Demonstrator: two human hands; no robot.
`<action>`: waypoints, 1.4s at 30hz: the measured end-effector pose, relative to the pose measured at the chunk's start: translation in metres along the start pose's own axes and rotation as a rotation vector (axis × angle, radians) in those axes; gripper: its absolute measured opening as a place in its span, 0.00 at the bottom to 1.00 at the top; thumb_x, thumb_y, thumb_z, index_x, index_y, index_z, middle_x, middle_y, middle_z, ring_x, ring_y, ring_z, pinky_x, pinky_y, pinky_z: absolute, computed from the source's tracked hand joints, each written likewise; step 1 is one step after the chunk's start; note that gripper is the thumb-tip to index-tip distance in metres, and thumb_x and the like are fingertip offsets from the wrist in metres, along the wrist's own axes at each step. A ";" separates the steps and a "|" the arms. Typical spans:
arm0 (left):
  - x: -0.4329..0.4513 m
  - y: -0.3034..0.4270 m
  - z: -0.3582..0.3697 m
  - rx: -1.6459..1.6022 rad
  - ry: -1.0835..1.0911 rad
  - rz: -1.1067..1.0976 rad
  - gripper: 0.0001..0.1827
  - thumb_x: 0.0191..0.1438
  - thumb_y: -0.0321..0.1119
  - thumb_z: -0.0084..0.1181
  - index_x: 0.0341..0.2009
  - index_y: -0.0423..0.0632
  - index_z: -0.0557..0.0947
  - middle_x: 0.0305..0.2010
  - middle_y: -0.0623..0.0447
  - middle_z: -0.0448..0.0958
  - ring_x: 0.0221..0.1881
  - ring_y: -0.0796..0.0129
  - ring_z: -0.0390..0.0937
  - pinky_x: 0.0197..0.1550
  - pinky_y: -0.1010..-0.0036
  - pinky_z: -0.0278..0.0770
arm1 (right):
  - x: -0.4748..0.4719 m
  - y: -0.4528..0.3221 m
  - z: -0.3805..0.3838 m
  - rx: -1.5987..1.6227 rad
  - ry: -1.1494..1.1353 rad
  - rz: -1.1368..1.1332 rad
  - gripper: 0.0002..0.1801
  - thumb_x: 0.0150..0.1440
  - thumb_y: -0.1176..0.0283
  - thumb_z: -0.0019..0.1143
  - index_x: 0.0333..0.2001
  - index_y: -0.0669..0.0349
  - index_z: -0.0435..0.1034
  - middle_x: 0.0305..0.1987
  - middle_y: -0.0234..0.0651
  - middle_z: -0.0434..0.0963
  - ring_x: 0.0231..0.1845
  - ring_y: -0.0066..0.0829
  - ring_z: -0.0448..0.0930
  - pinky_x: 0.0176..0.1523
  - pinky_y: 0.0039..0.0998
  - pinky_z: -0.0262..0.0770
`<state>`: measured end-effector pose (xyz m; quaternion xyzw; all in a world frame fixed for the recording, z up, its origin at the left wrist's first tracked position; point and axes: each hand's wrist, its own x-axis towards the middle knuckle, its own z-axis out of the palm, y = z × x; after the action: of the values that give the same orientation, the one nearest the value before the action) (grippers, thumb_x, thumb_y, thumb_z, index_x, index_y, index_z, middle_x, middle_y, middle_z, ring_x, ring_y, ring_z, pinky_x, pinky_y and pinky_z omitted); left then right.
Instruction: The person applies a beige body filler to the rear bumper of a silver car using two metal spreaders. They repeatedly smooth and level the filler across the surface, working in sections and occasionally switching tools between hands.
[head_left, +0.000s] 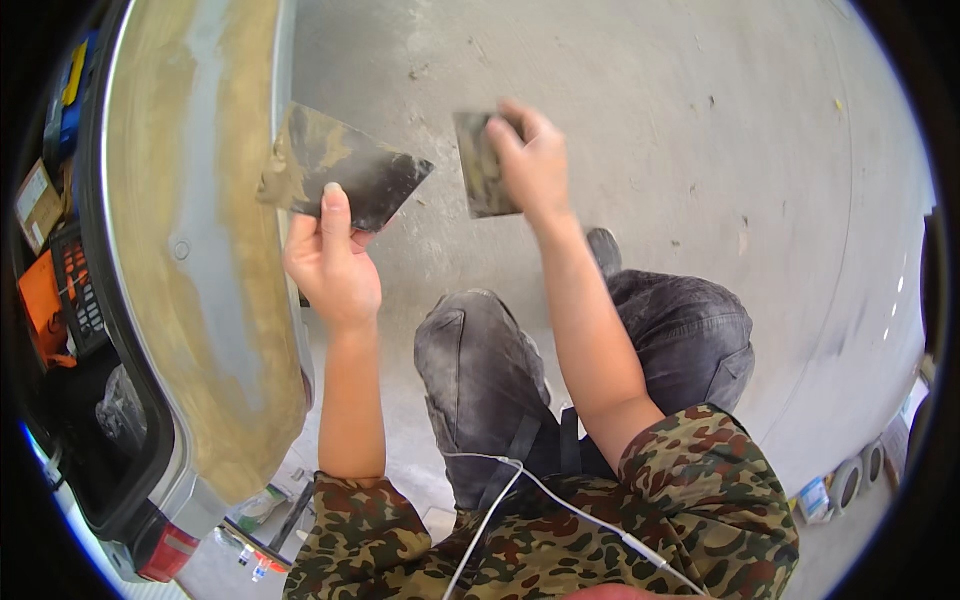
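My left hand (337, 262) holds a dark flat plate (367, 176) by its near edge, with the thumb on top. Tan, putty-like paste is smeared over the plate's left side and upper edge. To the right, apart from the plate, my right hand (534, 161) grips a thin rectangular spreader (480, 169). Its dark face bears tan smears, and hand and spreader look slightly blurred. Left of both hands runs a vehicle's rear body panel (232, 300), tan and sanded-looking, with a grey band along its middle. The plate's left corner overlaps the panel's edge in view; whether they touch I cannot tell.
Beyond the panel, the vehicle's open cargo area holds a cardboard box (39, 206), an orange item (43, 304) and a black plastic crate (81, 289). A red tail light (166, 551) sits at the near corner. Several rolls (847, 484) stand on the concrete floor (675, 150) at right.
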<state>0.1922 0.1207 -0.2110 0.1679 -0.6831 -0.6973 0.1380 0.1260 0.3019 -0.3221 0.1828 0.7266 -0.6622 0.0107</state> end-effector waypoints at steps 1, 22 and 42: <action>0.000 0.001 -0.002 -0.081 -0.070 -0.107 0.11 0.75 0.34 0.57 0.48 0.37 0.83 0.49 0.48 0.86 0.44 0.65 0.87 0.45 0.64 0.90 | 0.004 0.000 -0.011 0.269 -0.095 0.074 0.26 0.68 0.66 0.65 0.66 0.66 0.76 0.50 0.43 0.88 0.47 0.27 0.86 0.52 0.30 0.82; -0.118 -0.088 -0.133 -0.056 -0.067 0.024 0.09 0.70 0.37 0.62 0.38 0.47 0.84 0.30 0.63 0.80 0.21 0.82 0.71 0.19 0.79 0.64 | -0.225 0.054 0.006 -0.429 -0.025 -1.144 0.10 0.64 0.72 0.69 0.48 0.62 0.86 0.38 0.38 0.86 0.37 0.34 0.83 0.43 0.32 0.80; -0.166 -0.025 -0.160 -0.453 -0.246 -0.038 0.11 0.73 0.29 0.52 0.52 0.39 0.85 0.46 0.53 0.88 0.43 0.78 0.83 0.45 0.77 0.80 | -0.264 -0.015 0.029 -0.319 -0.046 -1.418 0.19 0.49 0.75 0.69 0.46 0.47 0.86 0.47 0.20 0.88 0.48 0.30 0.83 0.52 0.33 0.74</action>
<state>0.4116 0.0465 -0.2304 0.0593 -0.5179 -0.8501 0.0748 0.3613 0.2068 -0.2436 -0.3500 0.7576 -0.3995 -0.3794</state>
